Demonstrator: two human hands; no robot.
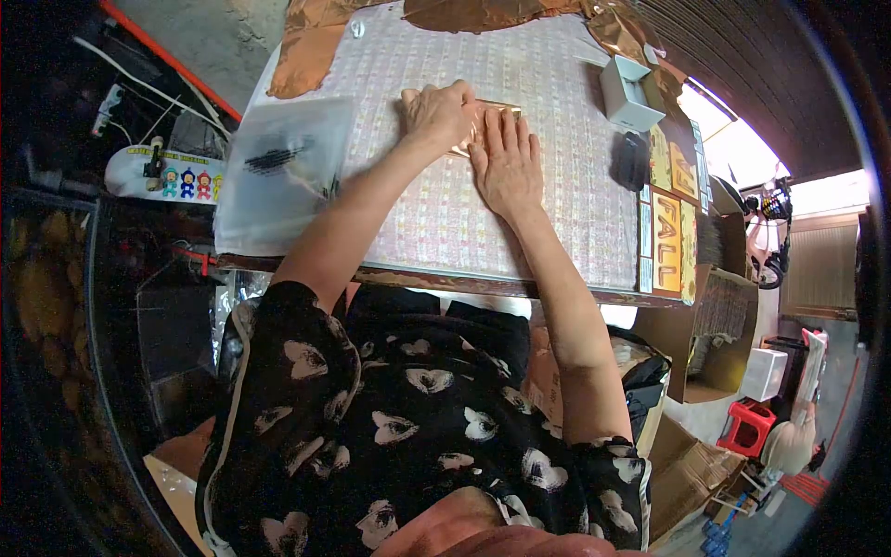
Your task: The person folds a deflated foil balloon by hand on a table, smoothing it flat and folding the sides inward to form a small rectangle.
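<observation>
A small shiny copper-coloured foil piece [460, 149] lies on the patterned tablecloth [436, 213], mostly covered by my hands. My left hand [438, 118] is closed at its left side, the curled fingers pressed on the foil's edge. Beside it, my right hand [509, 169] rests flat with the fingers stretched forward over the foil's right part. A thin edge of the foil shows beyond the right fingertips. Whether anything is inside the foil cannot be seen.
Left on the table lie clear plastic bags [278, 200] with dark thin pieces. Crumpled copper foil [302, 70] lines the far edge. At right are a white open box [633, 93], a black bundle [630, 161] and yellow "FALL" packages [666, 239]. A cardboard box [715, 339] stands below.
</observation>
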